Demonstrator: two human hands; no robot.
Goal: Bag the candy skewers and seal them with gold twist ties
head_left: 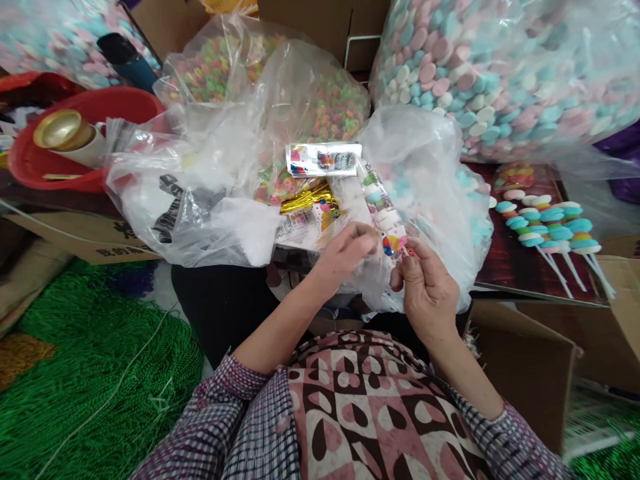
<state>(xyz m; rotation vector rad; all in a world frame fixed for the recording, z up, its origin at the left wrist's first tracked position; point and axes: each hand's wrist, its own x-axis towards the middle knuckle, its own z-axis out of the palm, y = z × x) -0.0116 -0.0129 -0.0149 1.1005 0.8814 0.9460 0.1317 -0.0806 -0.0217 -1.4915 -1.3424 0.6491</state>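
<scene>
My right hand (430,283) pinches the lower end of a marshmallow skewer in a printed clear wrapper (383,207), between thumb and fingers. The skewer slants up and away to the left, and its stick is mostly hidden by the fingers. Beside the wrapper's lower end is my left hand (345,257), its fingers loosely bent and apart, with nothing visible in them. Gold twist ties (310,199) lie just beyond the left hand. A banded stack of printed wrappers (324,160) rests above them.
Unwrapped marshmallow skewers (555,227) lie on the dark table at right. Large clear bags of marshmallows (465,73) and ring candies (335,100) stand behind. A red basin (25,157) holds a gold bowl at left. Below right is an open cardboard box (525,367).
</scene>
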